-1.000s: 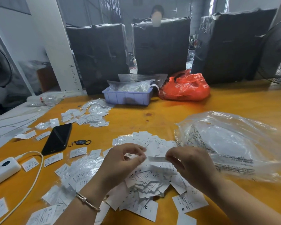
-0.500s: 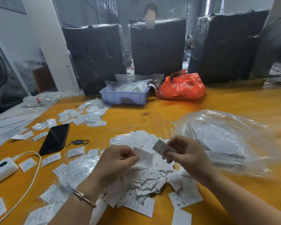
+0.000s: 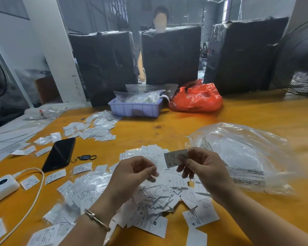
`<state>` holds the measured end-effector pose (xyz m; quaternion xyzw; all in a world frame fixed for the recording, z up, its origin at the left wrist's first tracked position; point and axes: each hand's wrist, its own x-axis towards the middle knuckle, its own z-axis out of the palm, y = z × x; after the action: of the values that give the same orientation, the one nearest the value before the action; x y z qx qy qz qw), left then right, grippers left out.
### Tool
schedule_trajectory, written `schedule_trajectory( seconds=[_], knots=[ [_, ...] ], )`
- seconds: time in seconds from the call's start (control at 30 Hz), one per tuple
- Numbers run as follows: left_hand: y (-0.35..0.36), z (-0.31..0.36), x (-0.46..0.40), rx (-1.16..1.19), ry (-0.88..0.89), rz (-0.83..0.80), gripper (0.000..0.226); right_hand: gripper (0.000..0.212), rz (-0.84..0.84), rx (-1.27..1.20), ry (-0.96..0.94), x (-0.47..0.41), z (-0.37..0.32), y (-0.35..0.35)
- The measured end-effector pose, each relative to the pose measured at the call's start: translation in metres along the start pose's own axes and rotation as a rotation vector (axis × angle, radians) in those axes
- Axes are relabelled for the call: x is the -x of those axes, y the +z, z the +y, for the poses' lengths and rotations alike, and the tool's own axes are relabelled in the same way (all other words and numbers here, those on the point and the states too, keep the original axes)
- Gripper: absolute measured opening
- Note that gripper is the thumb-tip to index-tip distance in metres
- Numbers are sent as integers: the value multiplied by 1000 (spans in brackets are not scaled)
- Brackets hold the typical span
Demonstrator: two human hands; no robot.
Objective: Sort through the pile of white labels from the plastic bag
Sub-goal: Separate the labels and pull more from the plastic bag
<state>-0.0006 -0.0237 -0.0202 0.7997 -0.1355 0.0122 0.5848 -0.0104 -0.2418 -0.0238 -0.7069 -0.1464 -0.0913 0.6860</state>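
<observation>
Dozens of white labels (image 3: 160,197) lie in a loose, overlapping pile on the orange table (image 3: 167,128), directly under both hands. They are thin, flat paper rectangles printed with small black text and size letters (M, S, XL readable). Right hand (image 3: 204,169) pinches one label (image 3: 174,158) between thumb and fingers above the pile; it is lifted clear of the rest, long axis running roughly left-right and tilted, free end pointing left toward the other hand, "XL" at its lower left corner. Left hand (image 3: 132,176) hovers just beside it, fingers loosely curled, holding nothing that I can see; a thin metal bracelet (image 3: 96,219) circles the wrist.

Plastic bag (image 3: 242,157), clear, crinkled and glossy with printed warning text, lies flat to the right of the pile, touching its edge. Further sleeved labels (image 3: 91,189) in shiny clear film spread to the left. A black phone (image 3: 60,154) lies near them, smooth and rectangular.
</observation>
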Motion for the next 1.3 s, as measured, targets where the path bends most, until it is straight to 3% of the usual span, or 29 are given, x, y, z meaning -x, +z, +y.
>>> schedule_trajectory(
  seconds=[0.4, 0.57, 0.73, 1.17, 1.3],
  knots=[
    [6, 3, 3, 141, -51, -110, 12, 14, 4, -30, -97, 0, -1, 0],
    [5, 6, 4, 150, -17, -122, 17, 35, 27, -80, -103, 0, -2, -1],
    [5, 7, 5, 165, 2, -143, 21, 15, 77, -49, -182, 1, -8, -2],
    [4, 9, 7, 159, 64, -164, 19, 0, -2, 106, -321, 5, -13, 0],
    [4, 9, 7, 167, 70, -166, 16, 6, -44, 164, -339, 5, -9, -1]
  ],
)
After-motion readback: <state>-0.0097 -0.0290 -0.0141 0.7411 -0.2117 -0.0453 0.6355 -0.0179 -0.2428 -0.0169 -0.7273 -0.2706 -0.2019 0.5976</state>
